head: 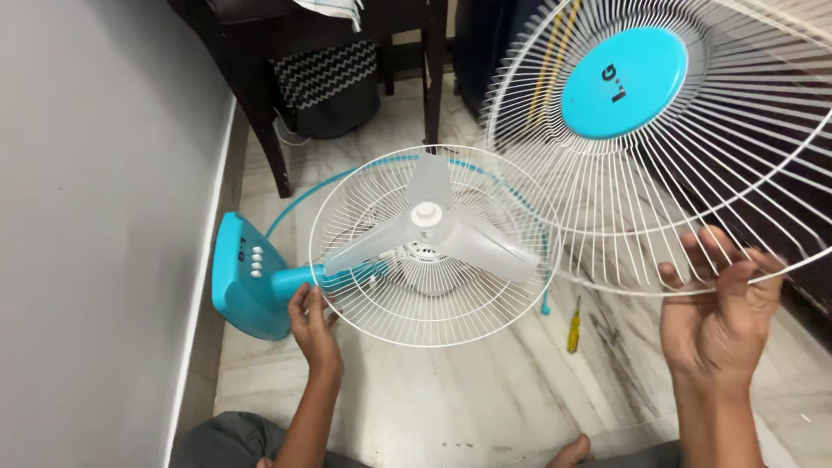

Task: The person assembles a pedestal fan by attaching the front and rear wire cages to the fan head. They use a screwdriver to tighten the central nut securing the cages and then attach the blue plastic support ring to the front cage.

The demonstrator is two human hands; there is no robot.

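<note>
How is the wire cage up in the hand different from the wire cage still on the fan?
The front cage is off the fan, lifted by the right hand; the rear cage sits on the fan, behind the blades. The front cage has a solid blue centre disc; the rear cage does not. Both are round, white wire.

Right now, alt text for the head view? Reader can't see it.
A person's right hand holds a detached white wire fan guard with a turquoise centre disc, while the left hand grips the neck of a turquoise table fan lying on a marble floor, blades exposed. A yellow screwdriver lies nearby.
</note>
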